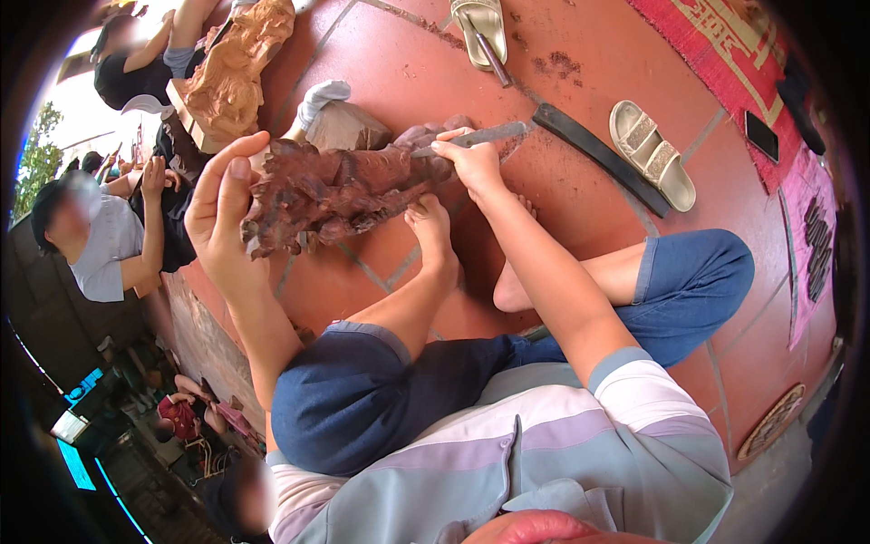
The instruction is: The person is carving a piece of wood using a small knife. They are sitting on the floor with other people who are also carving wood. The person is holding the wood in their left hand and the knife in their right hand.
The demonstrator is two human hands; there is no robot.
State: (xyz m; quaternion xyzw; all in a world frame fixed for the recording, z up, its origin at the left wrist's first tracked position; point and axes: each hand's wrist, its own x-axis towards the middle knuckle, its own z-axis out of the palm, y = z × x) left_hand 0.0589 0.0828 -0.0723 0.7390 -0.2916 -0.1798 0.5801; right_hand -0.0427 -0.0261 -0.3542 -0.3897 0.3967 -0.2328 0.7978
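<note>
A dark reddish-brown wood carving (335, 195) with a rough, deeply cut surface lies slantwise in front of me, above my bare feet. My left hand (227, 204) holds its left end, thumb and fingers around the edge; some of the grip is hidden. In my right hand (471, 165) is a flat grey file-like tool (498, 133), pinched between thumb and fingers. One end of this tool rests at the carving's right part, and the other points right. Behind the carving, a greyish block (346, 127) stands with a pale cloth (323, 98) by it.
A long black bar (600, 159) lies on the red tiles (580, 54) beside a beige sandal (652, 154). Another sandal (478, 32) has a dark-handled tool (489, 53) across it. A phone (761, 136) rests on a red mat (716, 54). People sit at left near a lighter carving (237, 77).
</note>
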